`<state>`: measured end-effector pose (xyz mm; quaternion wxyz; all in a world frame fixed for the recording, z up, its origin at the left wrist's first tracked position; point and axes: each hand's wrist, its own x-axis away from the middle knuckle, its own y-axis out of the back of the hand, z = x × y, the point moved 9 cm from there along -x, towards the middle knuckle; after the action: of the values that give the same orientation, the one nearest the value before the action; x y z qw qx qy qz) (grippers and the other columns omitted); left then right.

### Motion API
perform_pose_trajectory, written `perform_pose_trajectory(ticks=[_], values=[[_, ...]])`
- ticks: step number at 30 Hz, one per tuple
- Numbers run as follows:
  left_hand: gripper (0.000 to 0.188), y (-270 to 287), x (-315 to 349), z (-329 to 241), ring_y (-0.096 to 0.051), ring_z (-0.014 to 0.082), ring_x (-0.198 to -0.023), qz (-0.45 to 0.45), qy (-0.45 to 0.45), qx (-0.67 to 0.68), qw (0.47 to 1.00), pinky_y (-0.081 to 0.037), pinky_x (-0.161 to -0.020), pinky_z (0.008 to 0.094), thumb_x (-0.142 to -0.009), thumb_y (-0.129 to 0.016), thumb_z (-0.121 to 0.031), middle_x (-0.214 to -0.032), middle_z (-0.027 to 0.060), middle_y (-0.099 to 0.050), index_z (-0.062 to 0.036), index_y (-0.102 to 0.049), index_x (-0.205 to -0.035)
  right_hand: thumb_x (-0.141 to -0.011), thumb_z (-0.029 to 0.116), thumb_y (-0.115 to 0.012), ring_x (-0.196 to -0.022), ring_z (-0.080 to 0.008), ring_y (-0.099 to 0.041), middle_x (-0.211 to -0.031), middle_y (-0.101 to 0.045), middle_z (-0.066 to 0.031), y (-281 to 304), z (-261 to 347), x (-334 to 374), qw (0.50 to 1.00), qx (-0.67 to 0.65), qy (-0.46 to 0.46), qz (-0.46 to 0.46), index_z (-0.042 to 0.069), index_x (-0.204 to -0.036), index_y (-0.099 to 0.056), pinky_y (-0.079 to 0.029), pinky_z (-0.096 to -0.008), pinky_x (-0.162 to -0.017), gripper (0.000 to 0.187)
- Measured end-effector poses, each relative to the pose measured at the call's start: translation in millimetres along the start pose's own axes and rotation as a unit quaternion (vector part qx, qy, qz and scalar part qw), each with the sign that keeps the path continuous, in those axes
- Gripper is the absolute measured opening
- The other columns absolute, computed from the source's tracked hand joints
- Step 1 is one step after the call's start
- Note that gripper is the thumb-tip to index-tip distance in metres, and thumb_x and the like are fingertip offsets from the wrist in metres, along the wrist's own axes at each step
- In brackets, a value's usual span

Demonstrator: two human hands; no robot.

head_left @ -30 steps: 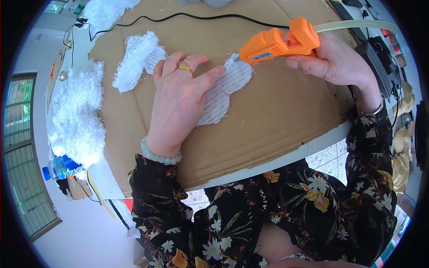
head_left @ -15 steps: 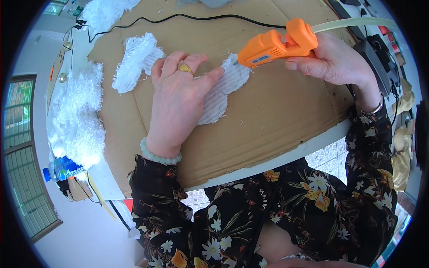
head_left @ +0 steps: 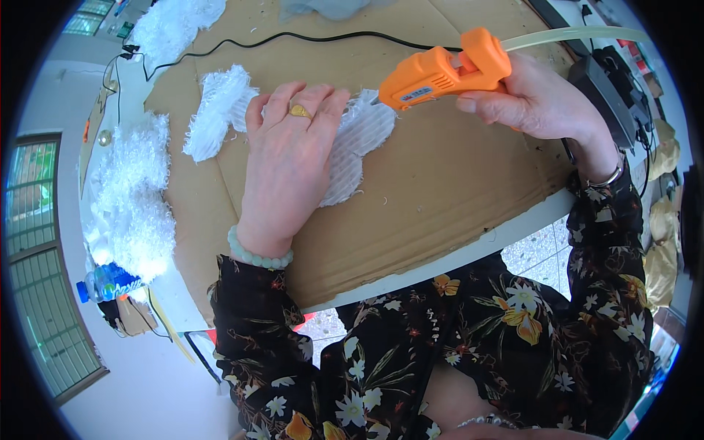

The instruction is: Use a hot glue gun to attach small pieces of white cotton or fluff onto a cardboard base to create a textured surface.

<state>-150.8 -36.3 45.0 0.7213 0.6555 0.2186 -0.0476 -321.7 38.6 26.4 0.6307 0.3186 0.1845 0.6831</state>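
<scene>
My right hand [head_left: 539,99] grips an orange hot glue gun [head_left: 425,79], its fingers wrapped round the handle. A pale glue stick [head_left: 565,35] juts from the gun's back end. The gun's nozzle meets the upper edge of a white ribbed fabric piece [head_left: 356,150] with rounded lobes and frayed edges. Over the left part of that piece lies my left hand [head_left: 290,147], fingers bent and close together at its edge; the fingertips are partly hidden. Left of it, a second white ribbed piece [head_left: 213,110] rests on the cardboard [head_left: 440,176].
Fluffy white fringed material [head_left: 132,198] is heaped along the left edge, with more at the top left. A black cord [head_left: 293,35] crosses the far cardboard. A bottle with a blue cap [head_left: 106,282] lies at the left; a black power adapter [head_left: 601,95] stands right of my right hand.
The glue gun has shifted slightly left, its nozzle staying at the fabric's upper edge. My left thumb, spread over the fabric before, is now out of sight and the fingers are closer together.
</scene>
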Motion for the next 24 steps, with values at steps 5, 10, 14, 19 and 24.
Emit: perform_pose_trajectory(ticks=[5,10,14,19,24], values=[[0.034,-0.4,-4.3,-5.8,-0.053,0.0296,-0.109,0.02,-0.026,-0.004,0.999,-0.034,-0.097,0.0489,-0.074,-0.058,0.001,-0.109,0.0079,-0.062,-0.0097,-0.066,-0.105,-0.089,0.047,-0.057,-0.055,-0.0202,-0.046,-0.061,-0.046,-0.0072,-0.2,2.0,-0.1,0.997,0.035,0.053,-0.053,0.0,-0.104,-0.058,-0.04,-0.0337,-0.054,0.049],[0.032,-1.6,-2.4,-4.9,-0.053,0.0294,-0.109,0.017,-0.012,0.0,1.0,-0.034,-0.097,0.0495,-0.074,-0.059,0.0,-0.106,0.008,-0.064,-0.0137,-0.069,-0.101,-0.089,0.046,-0.057,-0.055,-0.0198,-0.045,-0.061,-0.045,-0.007,0.9,8.4,-0.5,0.995,0.036,0.076,-0.06,0.0,-0.104,-0.058,-0.04,-0.034,-0.054,0.048],[0.031,-1.0,-1.5,-3.9,-0.053,0.029,-0.108,0.011,-0.012,0.002,1.0,-0.035,-0.096,0.0493,-0.074,-0.06,-0.001,-0.105,0.0077,-0.064,-0.0147,-0.07,-0.1,-0.089,0.045,-0.058,-0.056,-0.0184,-0.045,-0.063,-0.047,-0.0065,-2.2,3.5,-0.5,0.998,0.018,0.046,-0.037,0.0,-0.106,-0.057,-0.04,-0.0328,-0.054,0.048],[0.029,0.4,-0.5,-1.9,-0.054,0.0284,-0.107,0.004,-0.016,0.017,1.0,-0.036,-0.095,0.0493,-0.074,-0.061,-0.001,-0.105,0.0069,-0.064,-0.0138,-0.07,-0.098,-0.089,0.034,-0.064,-0.06,-0.0092,-0.051,-0.07,-0.052,-0.0012,-2.6,5.0,-2.4,1.0,0.012,0.021,-0.003,0.001,-0.116,-0.053,-0.042,-0.0233,-0.053,0.044],[0.028,-2.4,3.7,0.9,-0.054,0.0276,-0.107,-0.007,-0.016,0.022,1.0,-0.036,-0.095,0.0491,-0.074,-0.061,-0.002,-0.105,0.0066,-0.064,-0.0121,-0.07,-0.098,-0.089,0.031,-0.063,-0.058,-0.007,-0.048,-0.071,-0.054,-0.0006,-8.1,0.3,-6.7,0.999,-0.026,-0.036,-0.003,0.002,-0.118,-0.053,-0.04,-0.0221,-0.05,0.042]])
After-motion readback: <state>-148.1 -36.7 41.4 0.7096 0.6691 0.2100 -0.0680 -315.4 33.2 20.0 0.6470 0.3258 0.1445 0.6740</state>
